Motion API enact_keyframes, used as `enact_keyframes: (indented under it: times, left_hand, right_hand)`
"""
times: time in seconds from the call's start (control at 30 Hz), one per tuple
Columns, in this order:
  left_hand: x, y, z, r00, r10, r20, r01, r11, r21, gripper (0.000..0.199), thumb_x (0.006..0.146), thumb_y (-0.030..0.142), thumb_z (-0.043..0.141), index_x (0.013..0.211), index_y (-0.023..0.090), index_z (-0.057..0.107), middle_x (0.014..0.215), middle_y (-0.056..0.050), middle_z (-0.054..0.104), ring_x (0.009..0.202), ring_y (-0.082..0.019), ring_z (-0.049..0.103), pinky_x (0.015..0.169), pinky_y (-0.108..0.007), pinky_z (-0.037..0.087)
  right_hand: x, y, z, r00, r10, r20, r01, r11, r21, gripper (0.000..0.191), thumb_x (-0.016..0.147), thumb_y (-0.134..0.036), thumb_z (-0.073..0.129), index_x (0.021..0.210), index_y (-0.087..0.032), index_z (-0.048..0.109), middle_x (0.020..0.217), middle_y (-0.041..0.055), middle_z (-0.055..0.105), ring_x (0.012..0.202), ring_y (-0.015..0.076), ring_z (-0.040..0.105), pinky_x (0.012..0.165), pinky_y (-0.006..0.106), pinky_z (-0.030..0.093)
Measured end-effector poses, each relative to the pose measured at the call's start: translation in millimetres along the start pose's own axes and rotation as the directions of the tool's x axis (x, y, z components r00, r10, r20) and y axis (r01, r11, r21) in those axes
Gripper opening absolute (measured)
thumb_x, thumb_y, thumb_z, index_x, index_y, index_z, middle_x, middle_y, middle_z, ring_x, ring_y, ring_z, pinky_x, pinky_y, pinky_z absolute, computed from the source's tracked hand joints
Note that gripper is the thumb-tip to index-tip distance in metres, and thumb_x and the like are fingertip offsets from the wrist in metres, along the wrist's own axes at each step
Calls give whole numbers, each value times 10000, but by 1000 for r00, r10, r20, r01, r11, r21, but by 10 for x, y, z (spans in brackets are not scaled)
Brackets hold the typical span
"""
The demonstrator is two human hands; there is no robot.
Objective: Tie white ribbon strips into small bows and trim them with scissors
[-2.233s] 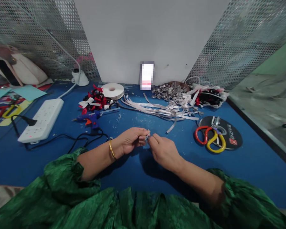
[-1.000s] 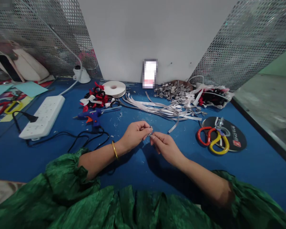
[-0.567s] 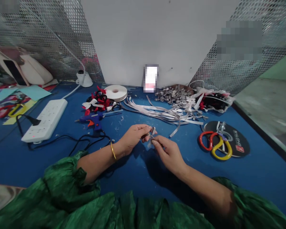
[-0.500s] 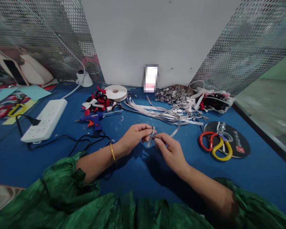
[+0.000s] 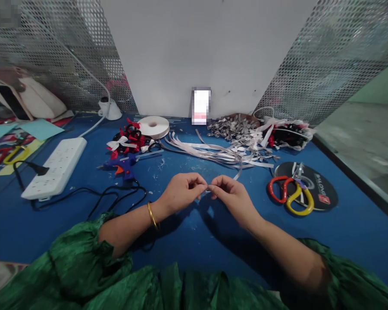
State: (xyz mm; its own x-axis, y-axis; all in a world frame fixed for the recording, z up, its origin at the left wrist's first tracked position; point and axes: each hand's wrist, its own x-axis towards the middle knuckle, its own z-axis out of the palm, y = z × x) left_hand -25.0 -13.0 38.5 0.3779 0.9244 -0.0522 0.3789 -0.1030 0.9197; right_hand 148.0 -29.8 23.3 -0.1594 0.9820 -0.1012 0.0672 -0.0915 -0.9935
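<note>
My left hand point(image 5: 185, 189) and my right hand point(image 5: 233, 196) meet in the middle, above the blue tabletop. Both are closed in a pinch, thumbs against forefingers, with the tips nearly touching. Between them is a small grey ribbon bow point(image 5: 208, 188), now mostly covered by the fingers, so its shape barely shows. Beyond the hands lie long pale ribbon strips point(image 5: 207, 150) and a pile of small grey ribbon bows point(image 5: 234, 129).
To the left are a blue glue gun point(image 5: 124, 165), a white power strip point(image 5: 56, 165) and red-and-black hair ties point(image 5: 132, 137). A white ribbon roll point(image 5: 161, 125) stands behind. Red-and-yellow scissors point(image 5: 300, 198) rest on a black disc point(image 5: 328, 185) at right. A lit phone point(image 5: 201, 105) leans against the board.
My hands have come closer together at the fingertips. The grey bow that stood visible between them is now largely hidden. The whole view has shifted slightly.
</note>
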Motion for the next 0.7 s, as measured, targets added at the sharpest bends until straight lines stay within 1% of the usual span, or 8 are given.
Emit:
enact_keyframes:
  times: [0.1, 0.2, 0.3, 0.4, 0.5, 0.57, 0.63, 0.7]
  left_hand:
    - [8, 46, -25, 1000, -24, -13, 22, 990, -138, 184, 814, 281, 551, 896, 145, 646, 570, 17, 570, 540, -103, 507, 553, -217, 382]
    - [-1, 74, -32, 999, -20, -37, 14, 986, -164, 198, 808, 249, 555, 961, 146, 626, 559, 31, 552, 535, -98, 489, 565, -221, 389]
    - [-7, 71, -32, 997, 9, -72, -20, 988, -151, 199, 795, 238, 573, 963, 146, 623, 575, 31, 560, 559, -100, 504, 611, -231, 411]
    - [0, 46, -28, 997, 16, -73, -28, 986, -162, 201, 794, 250, 578, 960, 147, 625, 584, 30, 558, 564, -100, 508, 611, -228, 410]
    - [9, 4, -7, 1000, -17, -19, 14, 989, -144, 218, 780, 282, 597, 947, 148, 636, 581, 36, 541, 547, -95, 482, 566, -219, 383]
    - [11, -23, 17, 999, -45, 19, 46, 994, -100, 204, 758, 287, 610, 897, 145, 656, 587, 32, 542, 538, -92, 462, 540, -216, 357]
    - [9, -41, 37, 998, -53, 39, 55, 997, -57, 164, 742, 270, 607, 819, 140, 672, 587, 27, 543, 539, -90, 448, 534, -215, 339]
    - [6, -42, 45, 998, -42, 37, 44, 998, -47, 143, 735, 253, 597, 768, 139, 676, 599, 19, 558, 557, -92, 452, 550, -217, 343]
  right_hand:
    - [13, -31, -18, 999, 26, 20, -27, 998, 48, 237, 736, -397, 692, 820, -185, 626, 761, 4, 611, 656, 132, 552, 655, 277, 445]
    - [22, -34, -26, 998, 40, 48, -41, 999, 22, 233, 735, -390, 683, 835, -185, 634, 784, 12, 630, 655, 138, 570, 668, 290, 451]
    - [24, -16, -39, 997, 26, 76, -24, 999, -34, 212, 757, -381, 668, 810, -180, 628, 721, 5, 618, 634, 136, 560, 646, 281, 430]
    - [17, -9, -48, 997, 13, 70, -7, 997, -79, 211, 768, -385, 659, 764, -181, 603, 609, -17, 571, 583, 128, 515, 581, 262, 381]
    - [6, -19, -41, 999, 33, 42, -33, 999, 0, 218, 756, -384, 664, 736, -180, 587, 583, -26, 543, 560, 117, 481, 562, 253, 356]
    - [0, -18, -35, 998, 46, 53, -50, 995, 86, 211, 744, -367, 674, 721, -176, 587, 579, -29, 528, 559, 112, 465, 570, 252, 354]
    - [-4, -9, -34, 993, 65, 101, -80, 984, 158, 207, 742, -357, 682, 720, -173, 591, 564, -33, 508, 551, 108, 446, 561, 249, 341]
    - [-7, 0, -39, 982, 90, 164, -124, 971, 205, 215, 753, -366, 680, 727, -172, 592, 541, -40, 487, 532, 103, 426, 538, 244, 321]
